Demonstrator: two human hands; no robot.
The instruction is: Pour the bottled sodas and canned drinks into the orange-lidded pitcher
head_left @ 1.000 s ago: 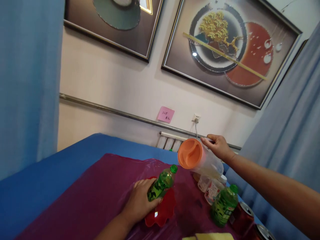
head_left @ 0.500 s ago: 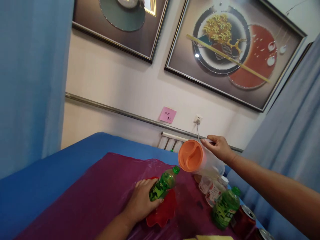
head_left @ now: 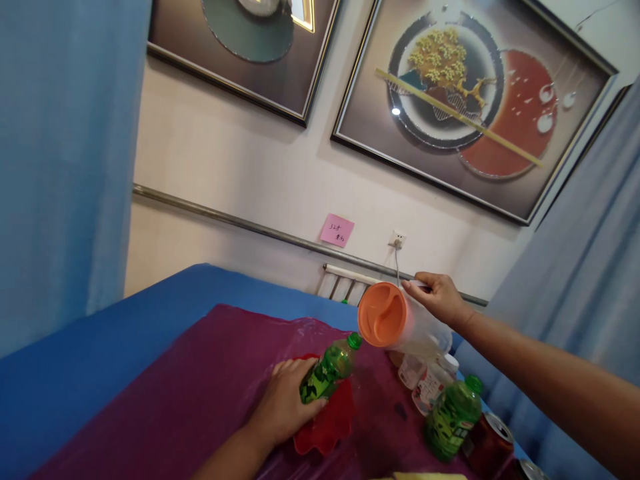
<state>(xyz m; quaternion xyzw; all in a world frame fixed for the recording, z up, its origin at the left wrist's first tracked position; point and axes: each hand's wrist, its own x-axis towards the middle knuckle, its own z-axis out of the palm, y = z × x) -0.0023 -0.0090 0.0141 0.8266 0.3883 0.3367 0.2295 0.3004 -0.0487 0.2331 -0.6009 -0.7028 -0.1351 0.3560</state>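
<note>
My left hand is wrapped round a green bottle, which leans to the right over a red scalloped dish. My right hand grips the handle of a clear pitcher. The pitcher is tipped on its side, its orange lid facing left, just above and right of the green bottle's mouth. No stream between lid and bottle can be made out.
Right of the dish stand clear bottles with labels, another green bottle and a dark red can. A purple sheet covers the blue surface. Curtains hang at both sides.
</note>
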